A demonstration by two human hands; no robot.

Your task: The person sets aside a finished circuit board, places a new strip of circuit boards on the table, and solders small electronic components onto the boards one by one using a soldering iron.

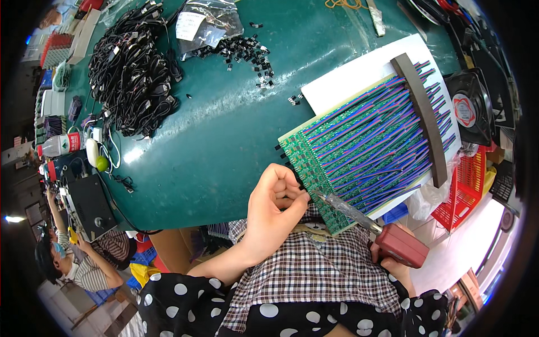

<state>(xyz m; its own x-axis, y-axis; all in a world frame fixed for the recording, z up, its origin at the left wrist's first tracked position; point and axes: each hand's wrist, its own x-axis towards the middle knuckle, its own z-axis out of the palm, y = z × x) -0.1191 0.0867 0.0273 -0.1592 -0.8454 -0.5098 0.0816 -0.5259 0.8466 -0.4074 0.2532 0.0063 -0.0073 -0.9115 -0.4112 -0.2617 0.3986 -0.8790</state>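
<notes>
A green circuit board panel [314, 163] lies at the right of the table, with rows of blue, red and dark wires across it. At its near left edge my left hand [272, 208] is closed, thumb and fingertips pinched together against small black parts. What the pinch holds is too small to make out. My right hand [397, 269] is wrapped round a dark red soldering gun [401, 246], which hides most of its fingers. The gun's metal barrel [351, 212] slants over the board's near corner, its tip close to my left fingertips.
A dark bar [424, 118] lies across the wires, over white sheets [337, 92]. Bundled black cables [132, 73] and loose small black connectors [247, 50] lie at the back left. A fan [470, 106] and red basket [463, 191] are right; a person [84, 258] works at far left.
</notes>
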